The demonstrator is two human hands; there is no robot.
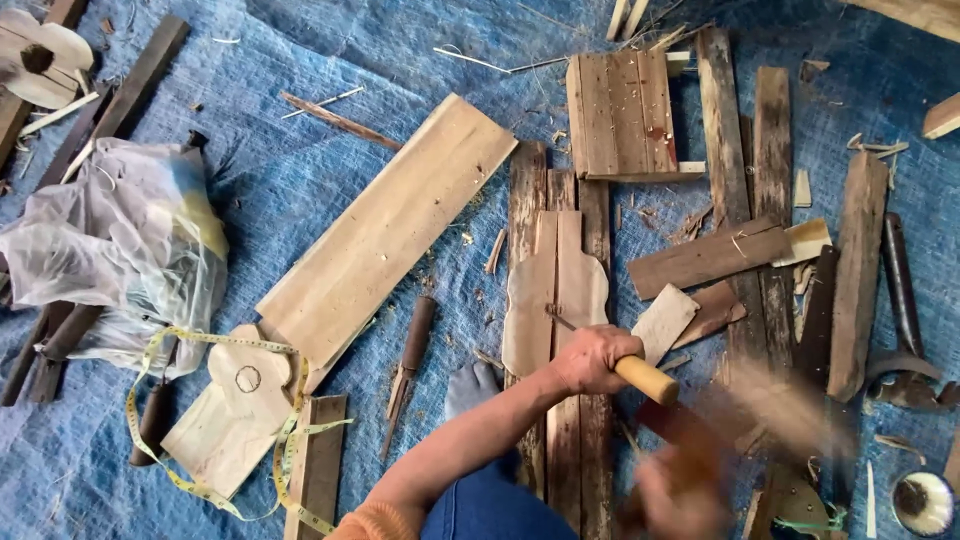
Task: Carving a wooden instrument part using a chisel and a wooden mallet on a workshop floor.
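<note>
My left hand [592, 358] is wrapped in a closed grip around the pale, rounded wooden handle of a chisel [645, 379], whose thin metal blade points left onto the pale, curvy-edged cut wooden board [556, 295]. That board lies flat on a row of dark, weathered planks [568, 440] spread over the blue woven tarpaulin [300, 60] on the floor. My right hand [680, 495] is low at the bottom edge, smeared by motion; it seems closed on a blurred brown wooden mallet [775, 405], but how tightly I cannot tell. My foot in a grey sock [470, 385] rests just beside the board's lower left corner.

To the left lie a second dark-handled chisel [408, 360], a long pale plank [385, 230] set at a slant, and a smaller shaped pale wooden piece marked with a drawn circle [235, 405], with a yellow measuring tape [200, 480] looped around it. A crumpled clear plastic bag [115, 240] sits further left.
</note>
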